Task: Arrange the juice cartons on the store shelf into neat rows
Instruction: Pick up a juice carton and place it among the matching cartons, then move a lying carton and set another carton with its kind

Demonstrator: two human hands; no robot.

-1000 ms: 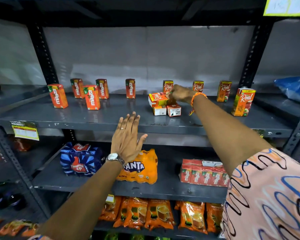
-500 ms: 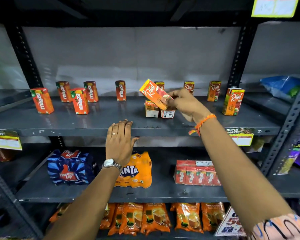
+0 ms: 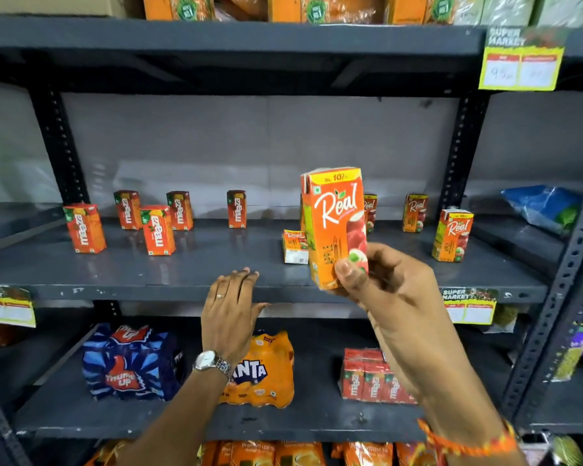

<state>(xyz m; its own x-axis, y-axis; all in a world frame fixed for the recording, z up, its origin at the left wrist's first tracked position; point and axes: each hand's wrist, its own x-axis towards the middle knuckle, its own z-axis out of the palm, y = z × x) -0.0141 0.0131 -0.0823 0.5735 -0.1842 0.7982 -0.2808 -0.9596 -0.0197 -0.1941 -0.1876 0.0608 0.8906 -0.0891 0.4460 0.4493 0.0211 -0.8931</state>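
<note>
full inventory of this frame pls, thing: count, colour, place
Maaza cartons: 5, orange-red, upright, middle shelf left.
Real cartons on shelf: 4 visible, orange, middle shelf right; one lying down.
Held Real carton: 1, orange, in front of shelf.
Thums Up pack: 1, blue, lower shelf left.
Fanta pack: 1, orange, lower shelf centre.
Maaza multipack: 1, red, lower shelf right.
Blue bag: 1, neighbouring shelf, right.
Price tags: 3, yellow, shelf edges.
Left hand: flat, at middle shelf edge.
Right hand: grips held carton.
</note>
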